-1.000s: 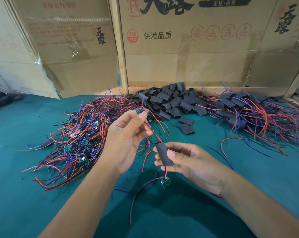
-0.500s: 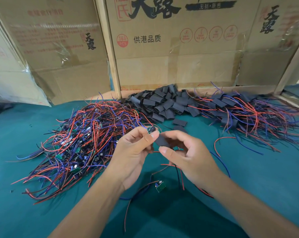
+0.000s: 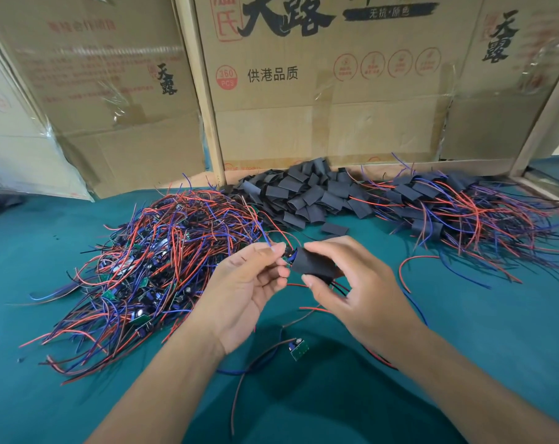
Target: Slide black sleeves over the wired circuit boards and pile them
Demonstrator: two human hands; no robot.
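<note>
My left hand [image 3: 251, 283] pinches the end of a wired circuit board [image 3: 287, 255] between thumb and fingertips. My right hand [image 3: 352, 283] grips a black sleeve [image 3: 313, 265] that covers most of that board; only the board's tip and a bit of blue wire show at the sleeve's left mouth. Red and black wires trail out of the sleeve's right end under my right palm. A second bare green board [image 3: 299, 348] with its wires lies on the green table [image 3: 464, 331] below my hands.
A heap of unsleeved wired boards [image 3: 150, 267] lies at the left. Loose black sleeves [image 3: 304, 193] are piled at the back centre. Sleeved boards [image 3: 457, 206] are piled at the right. Cardboard boxes [image 3: 304, 91] wall off the back.
My hands came together and rose slightly. The sleeve, earlier held apart on the wires, has slid leftward over the board in my left fingers.
</note>
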